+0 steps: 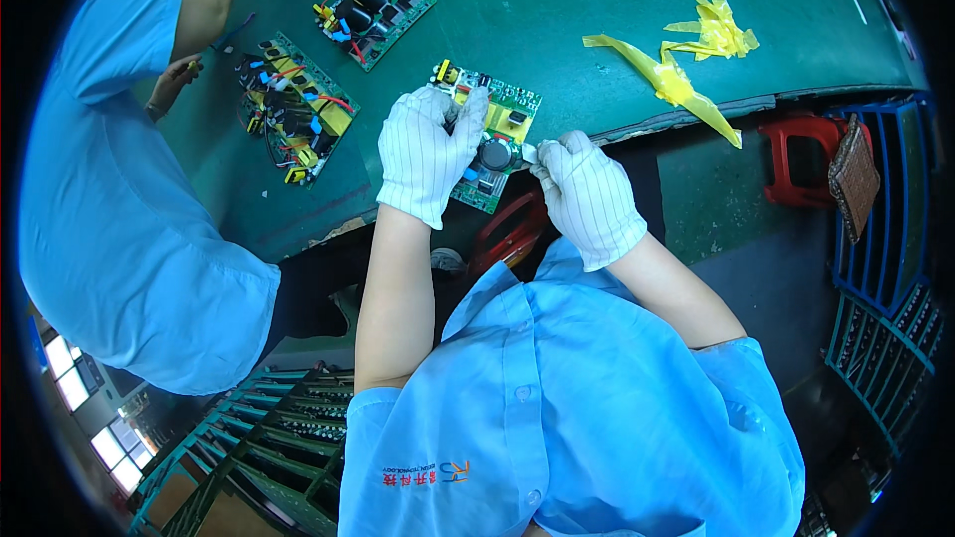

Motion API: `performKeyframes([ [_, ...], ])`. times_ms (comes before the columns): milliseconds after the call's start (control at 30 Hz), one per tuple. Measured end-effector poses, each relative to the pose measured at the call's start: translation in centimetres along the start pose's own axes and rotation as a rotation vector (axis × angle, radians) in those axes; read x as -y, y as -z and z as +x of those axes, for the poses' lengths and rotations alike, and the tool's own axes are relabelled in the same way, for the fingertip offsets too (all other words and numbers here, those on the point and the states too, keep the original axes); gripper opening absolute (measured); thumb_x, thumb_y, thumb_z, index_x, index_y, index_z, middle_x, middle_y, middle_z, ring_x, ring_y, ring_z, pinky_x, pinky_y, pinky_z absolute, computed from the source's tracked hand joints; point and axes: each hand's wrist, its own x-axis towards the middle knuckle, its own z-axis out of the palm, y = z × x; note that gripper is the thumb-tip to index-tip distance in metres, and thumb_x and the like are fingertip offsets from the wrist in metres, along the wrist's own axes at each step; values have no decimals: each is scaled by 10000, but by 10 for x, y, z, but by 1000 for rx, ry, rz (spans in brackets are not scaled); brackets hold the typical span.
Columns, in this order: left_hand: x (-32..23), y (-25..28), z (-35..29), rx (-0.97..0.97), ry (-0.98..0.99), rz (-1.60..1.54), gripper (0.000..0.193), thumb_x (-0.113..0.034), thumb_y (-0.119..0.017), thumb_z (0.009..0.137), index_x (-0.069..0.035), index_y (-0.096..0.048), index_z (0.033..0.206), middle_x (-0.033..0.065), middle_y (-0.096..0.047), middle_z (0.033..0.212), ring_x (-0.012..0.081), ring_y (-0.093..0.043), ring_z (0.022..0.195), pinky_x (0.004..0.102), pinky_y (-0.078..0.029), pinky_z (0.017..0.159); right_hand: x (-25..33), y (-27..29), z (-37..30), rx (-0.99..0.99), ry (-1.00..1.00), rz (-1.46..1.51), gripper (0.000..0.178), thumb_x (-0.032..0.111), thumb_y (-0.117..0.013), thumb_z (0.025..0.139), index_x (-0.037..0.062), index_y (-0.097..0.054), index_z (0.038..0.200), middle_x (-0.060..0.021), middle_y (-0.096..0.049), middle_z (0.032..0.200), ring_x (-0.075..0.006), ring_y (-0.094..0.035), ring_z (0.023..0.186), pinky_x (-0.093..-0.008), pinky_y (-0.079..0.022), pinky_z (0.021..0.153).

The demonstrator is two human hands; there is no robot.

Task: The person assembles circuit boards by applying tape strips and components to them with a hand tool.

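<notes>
A green circuit board (527,99) with yellow parts and a round dark component lies tilted over the table's near edge, in front of me. White striped gloves cover both my hands. My left hand (430,151) is closed on the board's left side, thumb over its face. At the board's right edge, my right hand (589,194) has its fingers pinched together. A small pale tip shows at those fingertips beside the round component; what it belongs to is hidden.
Two populated circuit boards, one farther back (376,15) and one at left (298,109), lie on the green table (517,0). Crumpled yellow tape (671,85) is at right. A co-worker in a blue shirt (139,209) stands left. A red stool (786,159) and racks (880,338) stand right.
</notes>
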Motion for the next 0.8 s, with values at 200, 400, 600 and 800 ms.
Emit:
performKeyframes([
  [200,0,-1,2,-7,16,7,442,-397,-694,872,-56,-604,606,127,-603,628,343,-601,636,449,-463,569,2,-4,5,-43,-62,2,193,104,-654,830,75,-570,1001,-106,-549,832,-270,-623,736,-383,-511,579],
  [400,2,0,1,19,12,-10,450,-407,-691,874,-60,-598,602,124,-603,635,341,-598,632,446,-466,572,3,5,10,46,2,-118,337,95,-608,840,63,-585,1175,-110,-548,846,-268,-623,734,-389,-518,574],
  [600,2,-2,-1,-7,-40,38,420,-331,-687,896,-28,-583,623,143,-578,630,352,-585,629,456,-433,551,-4,12,19,201,156,-251,350,84,-557,847,76,-587,1196,-139,-546,897,-285,-622,724,-414,-523,573],
  [800,2,-1,-1,7,-60,66,419,-317,-683,901,-31,-574,615,147,-577,633,359,-581,629,459,-435,546,-1,5,20,187,47,-69,364,80,-557,837,80,-569,1200,-162,-545,904,-299,-630,714,-433,-532,581],
])
